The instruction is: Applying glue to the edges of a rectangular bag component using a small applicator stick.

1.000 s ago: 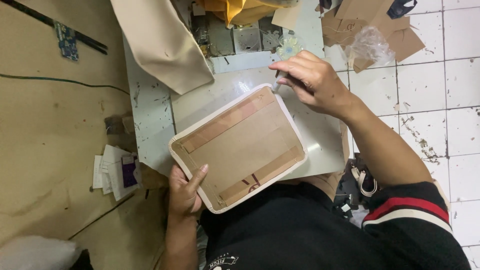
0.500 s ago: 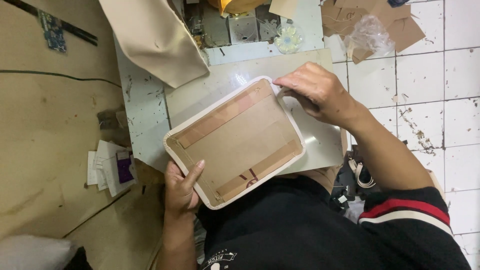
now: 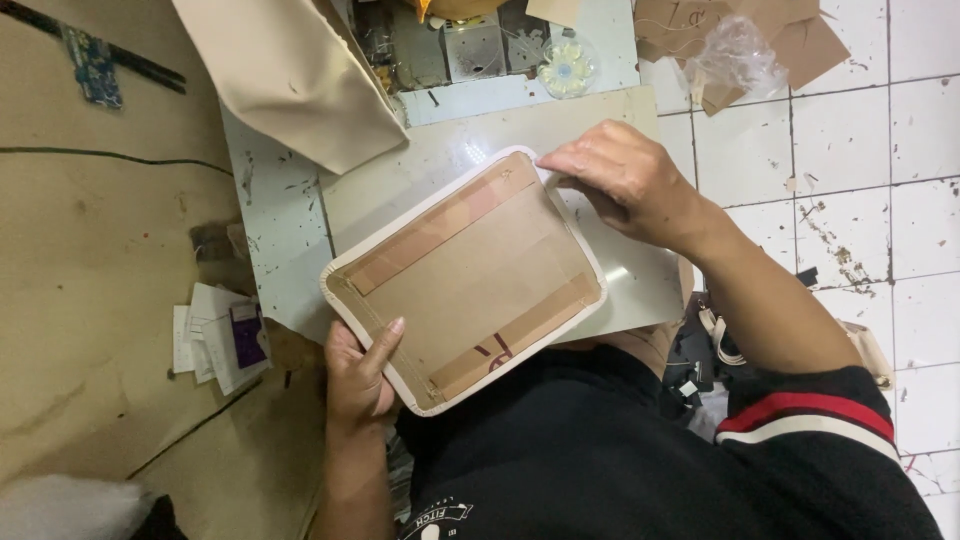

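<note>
A rounded rectangular cardboard panel (image 3: 470,275) with a cream leather-wrapped edge and brown tape strips lies tilted over a pale work board (image 3: 640,290). My left hand (image 3: 360,375) grips its near left corner, thumb resting on the cardboard face. My right hand (image 3: 620,180) pinches the far right corner of the panel's cream rim, fingers curled over the edge.
A folded beige sheet of material (image 3: 290,80) hangs at the top left. Small clear containers (image 3: 475,45) and a round flower-like item (image 3: 567,62) sit at the back. Cardboard scraps and a plastic bag (image 3: 740,50) lie on the white tiled floor. Papers (image 3: 215,340) lie left.
My right hand slid from beyond the panel's far corner onto the corner's rim. The panel sits slightly lower and closer to me; my left hand kept its grip.
</note>
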